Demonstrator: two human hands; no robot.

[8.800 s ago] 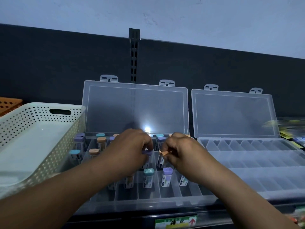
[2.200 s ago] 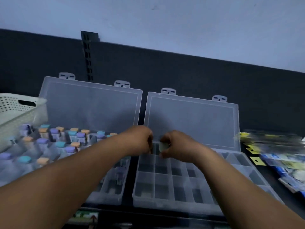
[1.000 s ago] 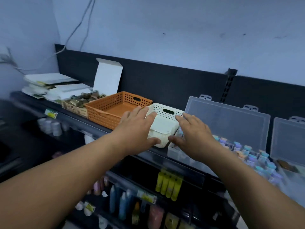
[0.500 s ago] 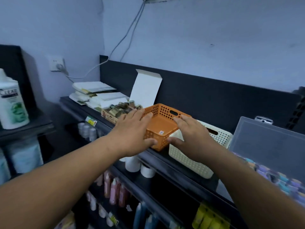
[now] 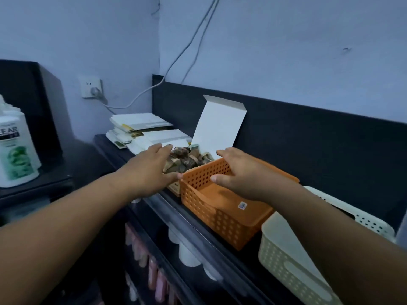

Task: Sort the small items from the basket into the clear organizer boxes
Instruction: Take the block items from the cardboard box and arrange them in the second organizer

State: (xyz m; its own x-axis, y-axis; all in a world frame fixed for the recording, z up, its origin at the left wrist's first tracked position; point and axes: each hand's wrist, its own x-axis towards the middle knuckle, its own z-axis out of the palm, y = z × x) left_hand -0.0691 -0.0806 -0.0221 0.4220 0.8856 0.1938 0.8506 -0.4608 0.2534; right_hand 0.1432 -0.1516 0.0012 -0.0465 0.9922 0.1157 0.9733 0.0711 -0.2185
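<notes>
Empty and released, left hand [image 5: 152, 170] at 9 o'clock and right hand [image 5: 240, 172] at 3 o'clock flank the open carton [image 5: 220, 128]; an uneven lift could spill its packets [image 5: 187, 160].

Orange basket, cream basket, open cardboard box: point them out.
Orange basket [image 5: 224, 225], head view, near side wall.
Cream basket [image 5: 277, 260], head view, near wall.
Cardboard box [image 5: 220, 126], head view, raised flap.
</notes>
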